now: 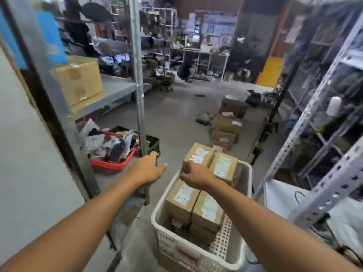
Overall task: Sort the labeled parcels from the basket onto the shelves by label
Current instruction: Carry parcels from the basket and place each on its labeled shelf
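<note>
the right hand (193, 174) grips the near edge of a stiff, likely light cardboard parcel (198, 156) at twelve o'clock in the white basket (246, 173), best lifted by opposite sides, while the left hand (146, 168) hangs relaxed at nine o'clock.

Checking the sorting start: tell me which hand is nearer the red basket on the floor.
Left. The left hand hangs open just right of the red basket; the right hand is farther right, curled on a parcel in the white basket.

Grey concrete floor (176, 118), white basket (200, 250) of labeled parcels standing on it, red basket (112, 163) left of the white basket, stacked cardboard boxes (225, 128) beyond the white basket, grey shelf (115, 91) carrying a cardboard box (78, 83) beyond the red basket
</note>
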